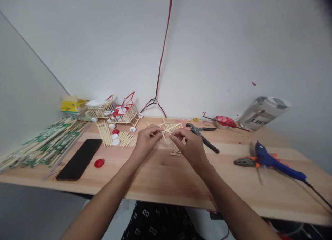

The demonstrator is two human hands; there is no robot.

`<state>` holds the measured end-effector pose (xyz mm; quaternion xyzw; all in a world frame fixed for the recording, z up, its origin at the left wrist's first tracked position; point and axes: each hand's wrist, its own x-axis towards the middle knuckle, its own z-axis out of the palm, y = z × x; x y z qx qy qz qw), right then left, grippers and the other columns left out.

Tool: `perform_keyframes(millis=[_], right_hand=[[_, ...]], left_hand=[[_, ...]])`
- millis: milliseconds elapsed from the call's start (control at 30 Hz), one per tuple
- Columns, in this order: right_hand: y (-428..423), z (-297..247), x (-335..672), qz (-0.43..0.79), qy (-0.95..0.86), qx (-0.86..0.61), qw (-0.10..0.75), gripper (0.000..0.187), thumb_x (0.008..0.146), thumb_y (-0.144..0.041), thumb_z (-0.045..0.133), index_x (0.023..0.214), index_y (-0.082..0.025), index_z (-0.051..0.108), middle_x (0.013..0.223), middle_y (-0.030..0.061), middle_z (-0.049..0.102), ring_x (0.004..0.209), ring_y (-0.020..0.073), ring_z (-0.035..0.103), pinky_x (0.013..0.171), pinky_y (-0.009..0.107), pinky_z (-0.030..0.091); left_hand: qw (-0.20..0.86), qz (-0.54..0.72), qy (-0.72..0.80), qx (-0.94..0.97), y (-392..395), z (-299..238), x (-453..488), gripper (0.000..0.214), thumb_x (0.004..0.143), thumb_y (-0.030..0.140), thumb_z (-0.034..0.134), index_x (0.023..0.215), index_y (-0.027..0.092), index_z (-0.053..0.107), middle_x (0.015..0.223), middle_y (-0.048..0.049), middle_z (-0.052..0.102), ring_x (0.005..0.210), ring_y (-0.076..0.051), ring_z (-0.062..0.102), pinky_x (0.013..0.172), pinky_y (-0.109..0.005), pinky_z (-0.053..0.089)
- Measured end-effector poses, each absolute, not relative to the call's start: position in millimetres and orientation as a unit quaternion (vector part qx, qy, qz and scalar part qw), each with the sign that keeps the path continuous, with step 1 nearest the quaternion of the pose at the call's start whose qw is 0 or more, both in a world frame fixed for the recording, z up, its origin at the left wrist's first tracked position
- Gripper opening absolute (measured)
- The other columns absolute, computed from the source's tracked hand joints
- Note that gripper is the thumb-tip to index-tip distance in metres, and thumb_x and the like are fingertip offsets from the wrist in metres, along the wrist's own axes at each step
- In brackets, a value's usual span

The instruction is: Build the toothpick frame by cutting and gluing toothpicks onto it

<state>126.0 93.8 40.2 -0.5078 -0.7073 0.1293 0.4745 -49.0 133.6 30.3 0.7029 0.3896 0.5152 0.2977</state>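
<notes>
Both my hands meet over the middle of the table at a small frame of pale wooden sticks (175, 126). My left hand (147, 139) pinches the frame's left side between thumb and forefinger. On the right side, my right hand (190, 145) has thumb and fingers closed at its near edge, where the exact contact is partly hidden. Several short cut sticks (175, 154) lie just below the hands. Close behind my right hand rest black-handled cutters (203, 136).
On the left are cut sticks (104, 133), bottle caps (116, 142), a phone (79, 159), wrapped chopsticks (49, 143) and two stick baskets (127, 113). To the right lie a blue glue gun (275, 160), pliers (245, 162), a red-stained dish (225, 121) and a tilted canister (264, 113).
</notes>
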Motion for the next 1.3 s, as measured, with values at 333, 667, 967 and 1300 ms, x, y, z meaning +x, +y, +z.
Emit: perform_keyframes(millis=[333,667,967,1300], right_hand=[[94.3,40.3,118.2,0.105,-0.72,-0.52,0.448,0.011,0.084,-0.027,0.062,0.076,-0.021,0.067,0.071,0.0011,0.067,0.068,0.0164,0.057,0.066,0.029,0.041],[99.6,42.4,115.1,0.076,-0.728,-0.512,0.45,0.012,0.085,-0.026,0.061,0.074,-0.021,0.066,0.07,0.0009,0.065,0.068,0.0161,0.055,0.066,0.028,0.04],[102.4,40.0,113.6,0.092,-0.726,-0.513,0.449,0.013,0.084,-0.028,0.061,0.075,-0.021,0.067,0.069,0.001,0.065,0.067,0.0159,0.054,0.065,0.027,0.04],[103.1,41.9,112.4,0.094,-0.725,-0.515,0.448,0.012,0.084,-0.027,0.06,0.075,-0.02,0.067,0.07,0.0007,0.066,0.067,0.0156,0.055,0.065,0.027,0.039]], left_hand=[[0.32,0.538,0.428,0.651,129.9,32.5,-46.1,0.015,0.071,0.021,0.068,0.083,0.016,0.075,0.078,-0.0042,0.07,0.064,-0.013,0.058,0.059,-0.024,0.043],[0.395,0.535,0.418,0.62,133.5,29.8,-50.1,0.021,0.07,0.024,0.071,0.087,0.012,0.074,0.072,-0.0042,0.07,0.063,-0.015,0.063,0.062,-0.024,0.049],[0.405,0.536,0.42,0.61,132.1,34.6,-49.7,0.018,0.068,0.024,0.072,0.082,0.012,0.074,0.065,-0.003,0.068,0.059,-0.014,0.061,0.058,-0.023,0.048],[0.391,0.531,0.417,0.626,131.6,33.1,-50.6,0.018,0.07,0.023,0.068,0.083,0.011,0.073,0.071,-0.0049,0.069,0.062,-0.014,0.062,0.061,-0.024,0.049]])
